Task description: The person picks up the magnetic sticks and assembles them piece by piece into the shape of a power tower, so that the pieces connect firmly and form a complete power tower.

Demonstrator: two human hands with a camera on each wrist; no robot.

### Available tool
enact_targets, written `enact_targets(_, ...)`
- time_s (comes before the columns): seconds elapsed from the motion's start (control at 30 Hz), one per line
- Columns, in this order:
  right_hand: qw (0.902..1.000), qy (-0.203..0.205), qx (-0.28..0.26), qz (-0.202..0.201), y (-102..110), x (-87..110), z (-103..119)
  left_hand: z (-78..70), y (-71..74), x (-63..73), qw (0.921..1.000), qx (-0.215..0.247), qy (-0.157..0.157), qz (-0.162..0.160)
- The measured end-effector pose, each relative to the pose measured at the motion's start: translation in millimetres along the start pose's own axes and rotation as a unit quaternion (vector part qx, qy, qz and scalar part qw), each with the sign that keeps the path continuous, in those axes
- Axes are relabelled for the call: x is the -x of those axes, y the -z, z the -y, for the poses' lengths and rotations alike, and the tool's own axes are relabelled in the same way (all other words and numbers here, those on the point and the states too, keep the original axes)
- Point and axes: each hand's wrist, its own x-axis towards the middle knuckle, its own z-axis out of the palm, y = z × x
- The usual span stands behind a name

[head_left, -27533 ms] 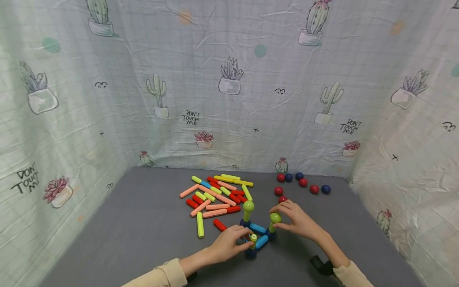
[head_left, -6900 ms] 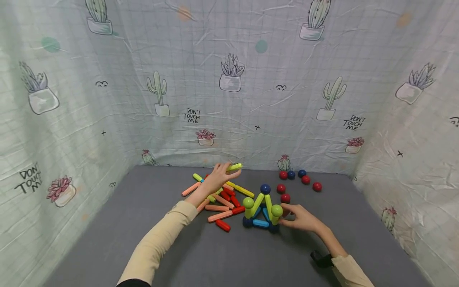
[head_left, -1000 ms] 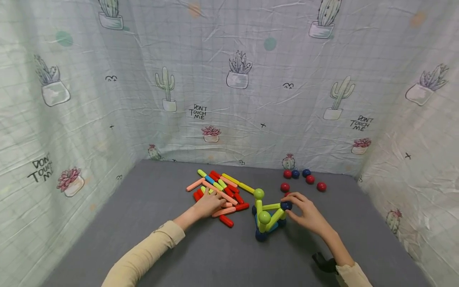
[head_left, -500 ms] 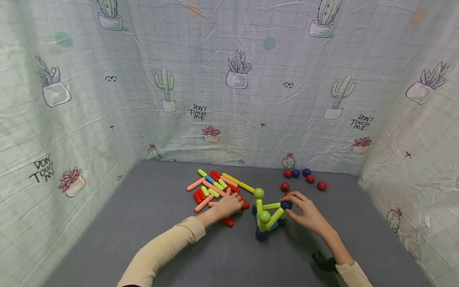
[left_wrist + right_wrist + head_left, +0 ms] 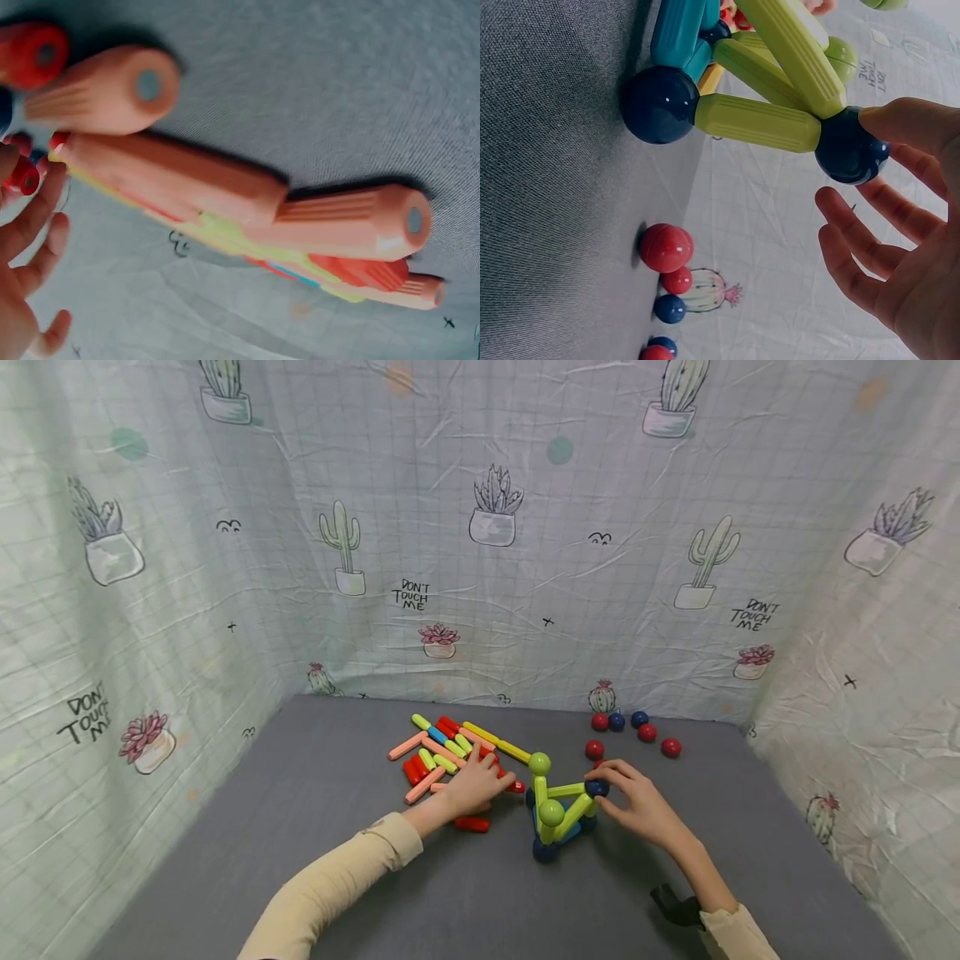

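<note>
In the head view my left hand [image 5: 476, 783] is over a pile of magnetic rods. A red magnetic rod [image 5: 517, 787] is at its fingertips. The left wrist view shows this red rod, end on, between the fingers [image 5: 41, 206] at the left edge; the other fingers are spread. My right hand [image 5: 641, 802] pinches the dark blue ball [image 5: 851, 146] at the peak of a built frame, thumb on its near side. From that ball, yellow-green rods [image 5: 761, 122] run down to a base of blue rods [image 5: 676, 34] and dark blue balls. Two yellow-green balls [image 5: 551, 812] top upright rods.
Salmon rods [image 5: 425, 785], yellow rods [image 5: 513, 752] and a loose red rod [image 5: 472, 824] lie around my left hand. Several red balls [image 5: 671, 747] and blue balls [image 5: 639, 719] sit at the back right. A patterned cloth [image 5: 450, 568] surrounds the grey table [image 5: 247, 827].
Earlier the frame was partly built; it gained slanted rods and a peak ball, then turned. Lately my left hand moved right across the pile, and the loose red rod swung nearly level. My right hand stayed.
</note>
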Motion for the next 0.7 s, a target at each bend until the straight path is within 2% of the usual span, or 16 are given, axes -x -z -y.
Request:
enact_targets(0.1,1.0,-0.002,0.0,0.001,0.1,0.0,0.2,2.6,10.9,1.8,0.9955,0.079,0.036,-0.038)
enact_targets(0.23,1.0,-0.003,0.001,0.002,0.3,-0.5,0.3,-1.4,40.7,-0.4,0.9775,0.161,0.085,-0.107)
enact_targets(0.3,1.0,-0.003,0.0,0.002,0.4,-0.7,0.2,-6.0,59.1,-3.6,0.9705,0.172,0.101,-0.135)
enact_targets(0.37,1.0,-0.001,0.001,0.002,0.1,-1.0,0.3,-10.6,74.4,-7.2,0.9668,0.175,0.112,-0.148)
enact_targets(0.43,1.0,-0.001,0.0,0.003,-0.4,-1.3,0.5,-14.3,84.4,-10.0,0.9668,0.173,0.125,-0.14)
enact_targets(0.5,1.0,0.001,0.002,0.003,-1.1,-1.4,0.8,-16.2,87.5,-11.9,0.969,0.166,0.142,-0.115)
enact_targets(0.6,1.0,0.001,0.005,0.003,-2.0,-0.6,1.1,-16.6,82.8,-12.4,0.9705,0.164,0.163,-0.069)
enact_targets(0.7,1.0,0.003,0.009,0.001,-2.0,-0.6,0.6,-15.5,75.0,-13.0,0.9699,0.169,0.167,-0.055)
